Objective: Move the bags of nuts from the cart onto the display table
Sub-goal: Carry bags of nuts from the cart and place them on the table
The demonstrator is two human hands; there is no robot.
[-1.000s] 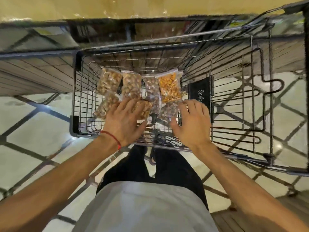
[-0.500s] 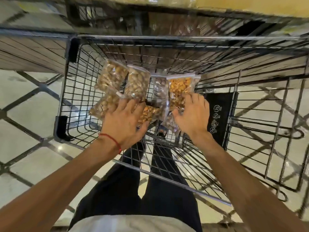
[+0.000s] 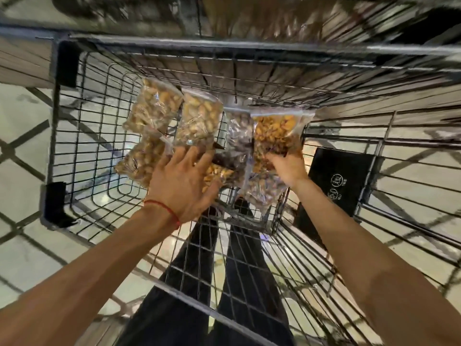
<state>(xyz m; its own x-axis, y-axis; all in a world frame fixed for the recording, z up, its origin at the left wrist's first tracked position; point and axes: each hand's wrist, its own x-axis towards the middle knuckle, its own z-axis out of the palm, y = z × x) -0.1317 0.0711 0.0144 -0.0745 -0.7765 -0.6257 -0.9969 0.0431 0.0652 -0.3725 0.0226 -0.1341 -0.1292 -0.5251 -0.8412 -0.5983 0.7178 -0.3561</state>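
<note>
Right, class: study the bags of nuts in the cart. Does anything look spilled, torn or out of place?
Nothing stands out. No loose nuts show in the cart, and the bags only overlap untidily. The right hand grips the orange-nut bag; the left hand rests on others.

Shop: wire cart (image 3: pixel 74 136), bagged nuts (image 3: pixel 199 118)

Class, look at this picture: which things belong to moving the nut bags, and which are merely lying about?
Belong: bags of nuts; wire cart; left hand resting on the bags; right hand gripping the orange-nut bag.
Merely about: black placard on the cart; red wrist string; tiled floor.
</note>
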